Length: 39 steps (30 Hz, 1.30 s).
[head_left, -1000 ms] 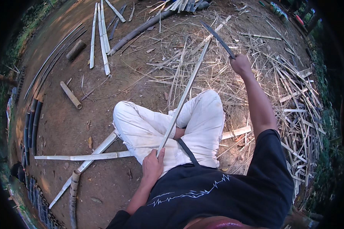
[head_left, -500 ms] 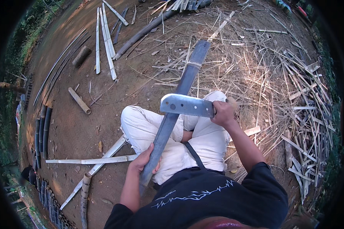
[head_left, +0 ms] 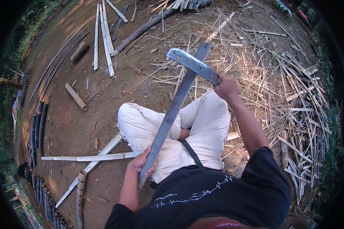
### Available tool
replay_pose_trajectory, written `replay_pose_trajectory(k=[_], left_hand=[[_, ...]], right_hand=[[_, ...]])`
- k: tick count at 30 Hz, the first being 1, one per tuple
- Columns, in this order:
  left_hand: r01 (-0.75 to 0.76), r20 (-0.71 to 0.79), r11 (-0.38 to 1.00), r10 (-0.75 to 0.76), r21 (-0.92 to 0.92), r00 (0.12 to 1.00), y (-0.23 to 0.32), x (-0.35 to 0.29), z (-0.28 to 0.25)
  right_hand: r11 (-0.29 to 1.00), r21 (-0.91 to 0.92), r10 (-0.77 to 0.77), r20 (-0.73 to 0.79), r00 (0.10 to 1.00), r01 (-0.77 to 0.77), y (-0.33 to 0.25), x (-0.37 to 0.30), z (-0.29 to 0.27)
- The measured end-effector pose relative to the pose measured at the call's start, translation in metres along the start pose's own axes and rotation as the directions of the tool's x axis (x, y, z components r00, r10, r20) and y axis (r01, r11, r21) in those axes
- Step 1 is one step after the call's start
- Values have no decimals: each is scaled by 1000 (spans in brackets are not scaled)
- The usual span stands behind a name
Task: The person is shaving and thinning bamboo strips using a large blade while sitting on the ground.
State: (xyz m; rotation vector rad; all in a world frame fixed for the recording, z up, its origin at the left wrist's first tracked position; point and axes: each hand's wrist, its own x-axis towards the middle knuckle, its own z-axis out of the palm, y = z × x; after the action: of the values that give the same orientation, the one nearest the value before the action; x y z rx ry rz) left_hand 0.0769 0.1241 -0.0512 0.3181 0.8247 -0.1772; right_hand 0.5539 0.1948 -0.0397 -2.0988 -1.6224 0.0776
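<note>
My left hand (head_left: 142, 163) is closed around the lower end of a long dark bamboo slat (head_left: 170, 114). The slat slants up and to the right across my lap, its far end over the shavings. My right hand (head_left: 227, 87) grips a machete (head_left: 195, 66) with a broad, blunt-ended blade pierced by several holes. Its blade lies across the slat near the far end, apparently against it. A bit of the light wooden handle shows beyond my fist. I sit cross-legged in white trousers (head_left: 206, 118).
Thin bamboo shavings (head_left: 252, 80) cover the ground ahead and right, with a heap of split strips (head_left: 304, 149) at far right. Pale slats (head_left: 88, 158) cross at my left. Dark bamboo poles (head_left: 43, 126) and short cut pieces (head_left: 76, 97) lie farther left.
My right hand has moved the machete farther up along the slat, toward its far end, and the blade has tilted. My left hand keeps its hold low on the slat.
</note>
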Motion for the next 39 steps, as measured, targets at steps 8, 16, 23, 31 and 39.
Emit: replay_pose_trajectory(k=[8, 16, 23, 31, 39], left_hand=[[-11, -26, 999, 12, 42, 1000, 15, 12, 2], [-3, 87, 999, 0, 41, 996, 9, 11, -15], [34, -3, 999, -34, 38, 999, 6, 9, -9], [40, 51, 999, -40, 6, 998, 7, 5, -12], [41, -8, 999, -41, 20, 999, 14, 5, -9]], right_hand=[[990, -100, -96, 15, 995, 98, 18, 12, 17], [912, -34, -410, 12, 912, 410, -44, -56, 18], [994, -106, -36, -2, 999, 36, 12, -14, 11], [970, -214, -79, 189, 979, 119, 13, 1, -8], [963, -52, 266, 13, 964, -265, 53, 55, -6]])
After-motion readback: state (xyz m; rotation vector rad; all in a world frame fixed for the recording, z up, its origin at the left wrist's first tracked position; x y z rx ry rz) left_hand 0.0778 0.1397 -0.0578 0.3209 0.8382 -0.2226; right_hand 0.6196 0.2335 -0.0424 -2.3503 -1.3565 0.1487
